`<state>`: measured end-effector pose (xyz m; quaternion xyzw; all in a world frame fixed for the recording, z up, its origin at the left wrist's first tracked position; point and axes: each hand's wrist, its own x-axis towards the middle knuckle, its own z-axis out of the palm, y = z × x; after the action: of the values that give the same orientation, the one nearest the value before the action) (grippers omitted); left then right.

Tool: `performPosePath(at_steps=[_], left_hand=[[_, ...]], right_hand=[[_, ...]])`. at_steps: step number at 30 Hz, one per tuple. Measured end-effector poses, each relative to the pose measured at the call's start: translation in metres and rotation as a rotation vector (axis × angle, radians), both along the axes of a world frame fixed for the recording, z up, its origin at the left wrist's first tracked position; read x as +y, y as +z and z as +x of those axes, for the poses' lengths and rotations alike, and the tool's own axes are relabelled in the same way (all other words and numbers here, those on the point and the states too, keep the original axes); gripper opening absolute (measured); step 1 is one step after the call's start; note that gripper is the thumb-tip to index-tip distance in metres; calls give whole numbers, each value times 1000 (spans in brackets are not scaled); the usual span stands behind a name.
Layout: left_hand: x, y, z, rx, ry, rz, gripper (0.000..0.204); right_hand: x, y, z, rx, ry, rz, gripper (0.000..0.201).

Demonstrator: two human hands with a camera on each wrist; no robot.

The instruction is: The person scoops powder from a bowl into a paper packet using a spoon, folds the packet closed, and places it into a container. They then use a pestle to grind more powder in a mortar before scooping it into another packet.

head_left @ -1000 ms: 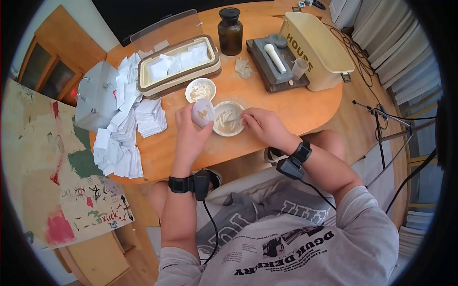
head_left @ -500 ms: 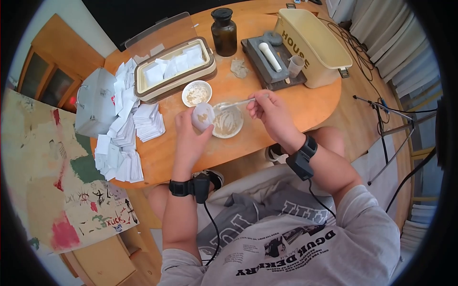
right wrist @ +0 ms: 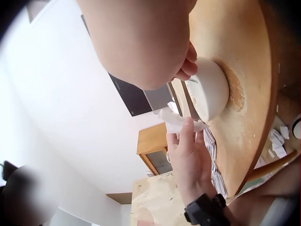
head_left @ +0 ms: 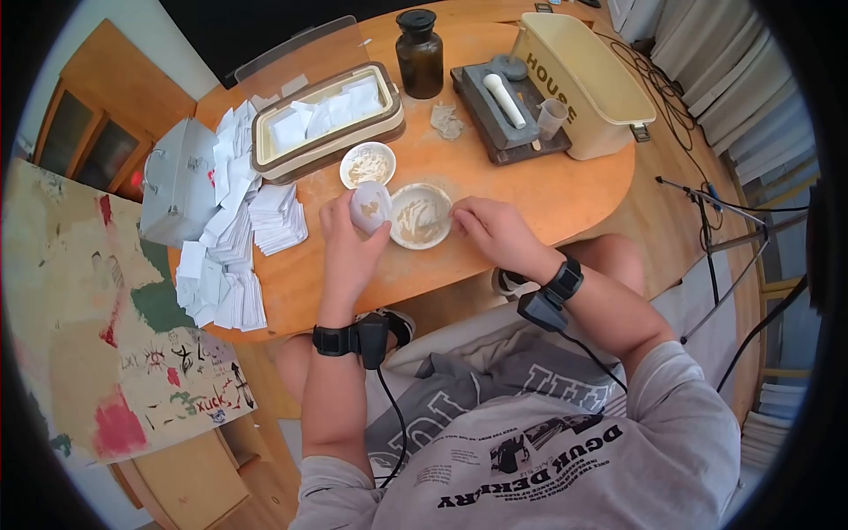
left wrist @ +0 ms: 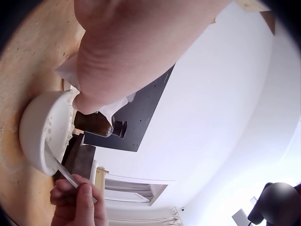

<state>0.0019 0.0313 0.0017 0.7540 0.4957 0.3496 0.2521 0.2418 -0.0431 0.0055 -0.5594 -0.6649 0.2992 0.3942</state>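
My left hand (head_left: 347,252) pinches a curled piece of white paper (head_left: 371,203) with tan powder on it, held at the left rim of a white bowl (head_left: 420,248). Pale powder coats the inside of this bowl. My right hand (head_left: 502,234) is at the bowl's right side, thumb and fingers pinching the handle of a metal spoon (left wrist: 67,174). The spoon slants down into the bowl, its tip hidden by the wall in the left wrist view. Just behind stands a smaller white bowl (head_left: 368,147) with light powder in it.
Stacks of white paper packets (head_left: 280,221) lie at left beside a silver case (head_left: 177,185). Farther back are a cream box (head_left: 331,152) of packets, a dark jar (head_left: 419,57), a grey stone slab (head_left: 502,119) bearing a white pestle (head_left: 503,100), and a HOUSE bin (head_left: 609,132).
My right hand lifted the spoon up and back over the bowl's rim, then lowered it into the bowl again. My left hand stays at the rim, the paper tilting slightly.
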Motion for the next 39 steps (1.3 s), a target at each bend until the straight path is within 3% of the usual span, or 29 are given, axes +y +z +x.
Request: performPosePath(at_steps=[1,3,4,6,9,12,16,18,21,24,31,33,34,36,37,39], left_hand=[[0,0,0,-3,-5,4,63],[-1,0,2,-6,-12,7,63],[-1,0,2,-4,-11,2,63],[-1,0,3,-1,-13,-2,63],[-1,2,3,-6,-30,24,63],[-2,7,2,-10,-38,-74,65],[-4,8,7,-15,-65,-87,65],[-4,7,10,-8,-84,-96,64],[-2,1,5,-21,-63,-66,64],[1,-4,1,-45,-11,-51,64],[1,-3,0,-88,-34,-57,64],[1,-2,0,-79,-34,-52,64],[0,-2,0,-73,-30,-57,64],[0,-1,1,-67,-31,-61,64],[0,-1,1,-66,-35,-64,64],[1,0,1,-64,-37,-64,64]], right_hand=[[-2,-1,-2,-1,2,-1,19],[-4,-4,-6,296,-13,-147,24],[-2,-9,-6,298,-16,-148,24],[4,-20,-6,662,-79,-343,24],[6,-13,-7,866,-182,-429,23],[12,1,1,1040,-202,-364,19],[16,34,-16,1042,-229,-133,20],[11,47,-29,382,-59,175,19],[6,38,-25,250,-194,272,17],[8,17,-12,120,-168,133,16],[-9,-13,-21,35,-29,124,16],[-10,-13,-24,343,-82,-143,19],[-8,-18,-23,344,-84,-143,19],[-2,-27,-20,752,-125,-311,21],[-1,-29,-18,752,-126,-309,21],[0,-23,-18,993,-205,-413,21]])
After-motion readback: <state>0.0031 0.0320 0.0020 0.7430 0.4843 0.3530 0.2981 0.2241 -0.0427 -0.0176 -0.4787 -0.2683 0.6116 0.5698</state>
